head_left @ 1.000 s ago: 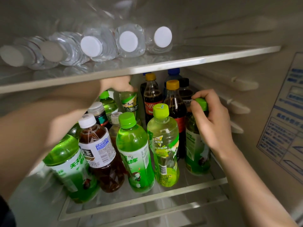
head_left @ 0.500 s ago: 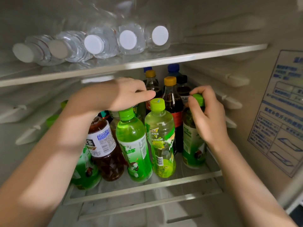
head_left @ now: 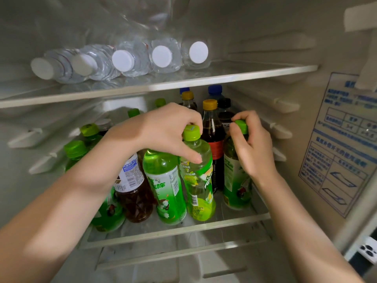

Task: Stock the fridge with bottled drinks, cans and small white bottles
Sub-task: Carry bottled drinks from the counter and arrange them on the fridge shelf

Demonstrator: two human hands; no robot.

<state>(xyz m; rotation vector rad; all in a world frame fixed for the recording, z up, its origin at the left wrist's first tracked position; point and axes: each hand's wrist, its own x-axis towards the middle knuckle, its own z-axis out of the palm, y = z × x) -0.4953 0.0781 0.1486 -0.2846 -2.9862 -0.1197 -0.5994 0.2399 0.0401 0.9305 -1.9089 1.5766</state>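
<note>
Lime bottle (head_left: 201,186) stands under left hand (head_left: 167,131) grip, green bottle (head_left: 234,180) under right hand (head_left: 253,146).

We read only "动车" on the near green-labelled bottle (head_left: 163,180); blue print on the right-wall sticker (head_left: 342,144) is illegible.

Dim, greenish, even light; soft shadows, wide-angle bending at edges, slight blur throughout.

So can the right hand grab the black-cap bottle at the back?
Probably not yet. The right hand grips the green bottle, which stands just in front of the black-cap bottle and blocks it. Letting go and reaching over the caps might work.
</note>
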